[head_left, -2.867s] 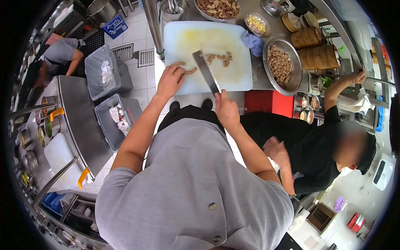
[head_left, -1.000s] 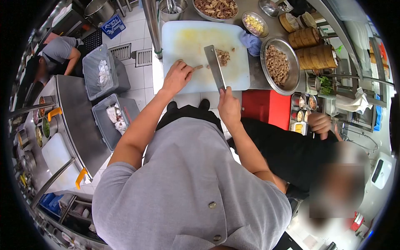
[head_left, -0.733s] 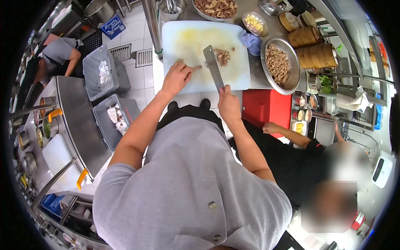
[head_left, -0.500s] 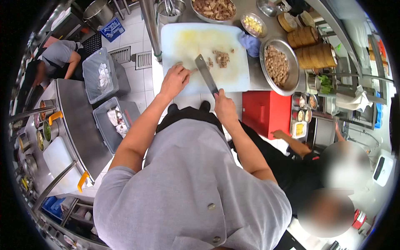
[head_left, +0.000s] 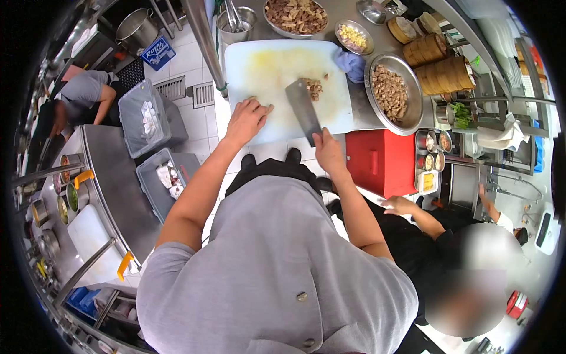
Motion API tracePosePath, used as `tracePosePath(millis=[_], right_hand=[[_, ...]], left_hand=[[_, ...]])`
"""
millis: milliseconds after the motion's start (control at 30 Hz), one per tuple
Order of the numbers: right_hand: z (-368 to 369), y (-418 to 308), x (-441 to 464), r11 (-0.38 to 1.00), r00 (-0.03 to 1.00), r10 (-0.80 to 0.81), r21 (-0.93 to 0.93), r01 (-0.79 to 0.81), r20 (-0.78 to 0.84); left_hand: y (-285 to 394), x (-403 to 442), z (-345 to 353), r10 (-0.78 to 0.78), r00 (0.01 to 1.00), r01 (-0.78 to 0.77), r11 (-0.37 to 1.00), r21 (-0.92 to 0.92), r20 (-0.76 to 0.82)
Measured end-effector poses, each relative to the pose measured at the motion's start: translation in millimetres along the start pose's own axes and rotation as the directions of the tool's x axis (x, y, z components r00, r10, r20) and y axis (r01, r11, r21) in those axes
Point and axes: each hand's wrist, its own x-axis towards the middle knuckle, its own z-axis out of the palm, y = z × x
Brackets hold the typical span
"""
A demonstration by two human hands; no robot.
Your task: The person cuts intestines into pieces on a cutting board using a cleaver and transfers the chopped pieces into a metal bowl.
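Observation:
My right hand (head_left: 329, 152) is wrapped round the handle of a cleaver (head_left: 303, 108), whose broad blade lies over the white cutting board (head_left: 253, 59). Beside the blade's upper end is a small heap of chopped brown meat (head_left: 315, 89), partly covered by it. My left hand (head_left: 247, 121) rests at the board's left part with its fingers bent together; whether a small piece is under the fingertips is hidden. A blue cloth (head_left: 351, 65) touches the board's right edge, next to a steel bowl of diced meat (head_left: 389, 93).
Behind the board stand a bowl of sliced meat (head_left: 296, 16), a small bowl of yellow pieces (head_left: 354, 36) and a pot with a whisk (head_left: 236, 25). Bamboo steamers (head_left: 443, 76) are at right. A red box (head_left: 380, 162) and a co-worker's hand (head_left: 401, 205) are near my right arm.
The cleaver has gone from beside my left fingers rightward to the meat heap. The strip at my left hand no longer shows. The view has shifted slightly; the co-worker at right has moved.

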Motion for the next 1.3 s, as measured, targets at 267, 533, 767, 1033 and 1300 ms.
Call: tracePosePath(millis=[267, 533, 767, 1033, 1300], right_hand=[[-23.2, 9.1, 8.2, 0.993, 0.994, 0.080, -0.080, -0.085, -0.074], [-27.8, -36.7, -27.8, 0.993, 0.996, 0.031, -0.115, -0.039, -0.078], [-19.9, -32.6, -15.1, 0.982, 0.999, 0.002, -0.186, -0.009, -0.035], [0.8, -23.3, -12.7, 0.970, 1.000, -0.027, -0.241, 0.023, -0.011], [0.7, -29.5, -27.6, 0.981, 0.999, -0.010, -0.191, 0.016, 0.035]], left_hand=[[24.5, 42.0, 54.1, -0.010, 0.999, 0.010, 1.000, 0.013, 0.050], [14.5, 28.6, 15.9, 0.028, 0.998, -0.026, 0.999, -0.037, 0.064], [6.0, 20.6, 12.7, 0.033, 0.999, -0.032, 0.999, -0.019, 0.022], [0.4, 17.3, 5.5, 0.031, 0.999, -0.031, 1.000, 0.003, -0.014], [-7.6, 10.4, -2.3, -0.001, 1.000, 0.001, 1.000, -0.008, 0.029]])
